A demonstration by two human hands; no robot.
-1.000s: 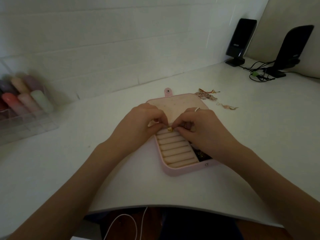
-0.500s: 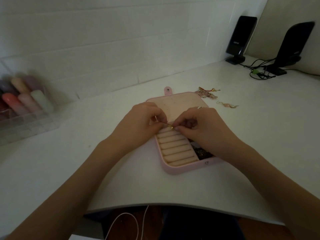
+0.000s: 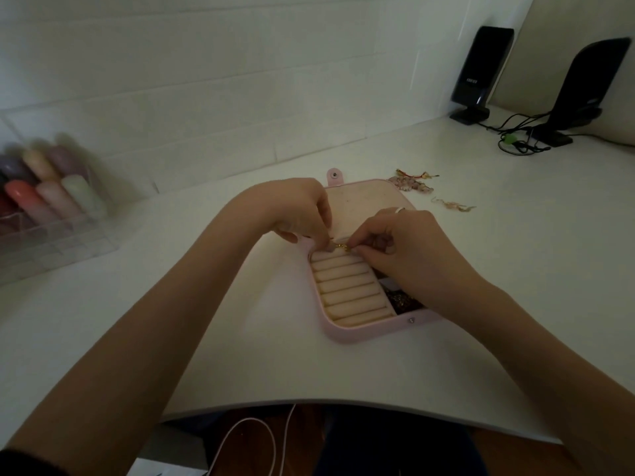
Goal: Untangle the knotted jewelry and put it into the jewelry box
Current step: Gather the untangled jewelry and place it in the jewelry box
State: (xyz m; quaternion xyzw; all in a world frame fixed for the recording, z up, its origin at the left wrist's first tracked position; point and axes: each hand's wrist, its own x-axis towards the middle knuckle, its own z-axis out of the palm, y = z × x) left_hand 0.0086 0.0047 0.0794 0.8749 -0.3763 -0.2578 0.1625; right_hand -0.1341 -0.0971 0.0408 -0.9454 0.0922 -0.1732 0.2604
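An open pink jewelry box (image 3: 364, 333) lies on the white desk, its lid flat toward the wall. Beige ring rolls (image 3: 348, 290) fill its left half; dark jewelry (image 3: 402, 300) sits in a right compartment. Over the top ring roll, my left hand (image 3: 292, 209) and my right hand (image 3: 409, 250) pinch a small gold jewelry piece (image 3: 341, 248) between their fingertips. A ring shows on my right hand. Two tangled jewelry pieces lie beyond the box: a pink and red cluster (image 3: 412, 182) and a thin gold one (image 3: 453, 206).
A clear organizer (image 3: 51, 218) with pastel bottles stands at the far left. Two black speakers (image 3: 481, 73) (image 3: 584, 91) with tangled cables (image 3: 519, 142) stand at the back right. The desk's front edge (image 3: 309, 403) curves near my body, with a white cable below.
Both hands stay pinched on the gold piece above the ring rolls; my fingers shifted slightly and the view moved a little.
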